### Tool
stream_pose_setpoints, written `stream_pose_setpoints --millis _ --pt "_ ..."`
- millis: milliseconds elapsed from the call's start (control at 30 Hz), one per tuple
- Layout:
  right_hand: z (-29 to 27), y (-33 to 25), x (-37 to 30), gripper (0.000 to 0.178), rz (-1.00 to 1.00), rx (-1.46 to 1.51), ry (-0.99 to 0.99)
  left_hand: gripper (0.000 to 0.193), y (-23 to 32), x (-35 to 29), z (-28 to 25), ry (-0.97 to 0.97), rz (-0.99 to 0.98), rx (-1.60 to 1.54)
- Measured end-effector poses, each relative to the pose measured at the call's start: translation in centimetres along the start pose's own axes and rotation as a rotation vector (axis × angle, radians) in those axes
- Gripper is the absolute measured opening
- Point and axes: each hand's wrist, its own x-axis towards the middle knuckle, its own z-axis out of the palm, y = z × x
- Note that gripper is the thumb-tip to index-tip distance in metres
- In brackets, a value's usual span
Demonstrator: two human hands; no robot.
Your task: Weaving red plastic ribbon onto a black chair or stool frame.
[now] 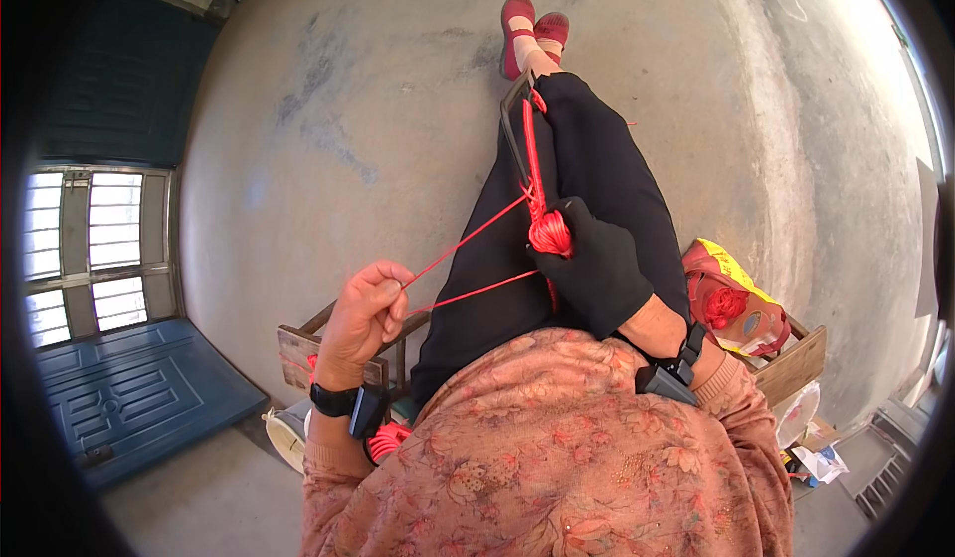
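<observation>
My bare left hand pinches a thin red cord between thumb and fingertips, out to the left of my lap. That strand runs up to a red braided length lying along my thighs; a second, lower strand stretches from my left hand toward my right. My right hand, in a black glove, closes around a thick red cord bundle at the near end of the braid. The far end of the braid meets a dark narrow frame resting between my knees. The gloved fingertips are partly hidden.
I sit on a wooden seat. At its right lies a red and yellow bag with a red cord ball. More red cord is by my left wrist, near a pale bucket. A blue door stands left.
</observation>
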Motion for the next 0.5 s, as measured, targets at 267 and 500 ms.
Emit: stream_pose_setpoints --millis 267,500 --pt "-0.1 -0.6 -0.3 0.044 0.069 0.036 -0.044 0.012 -1.2 -4.5 1.0 -0.176 -0.142 0.386" --pt "-1.9 0.6 0.5 0.037 0.305 0.287 -0.012 0.018 0.4 -4.2 3.3 -0.502 -0.039 -0.057"
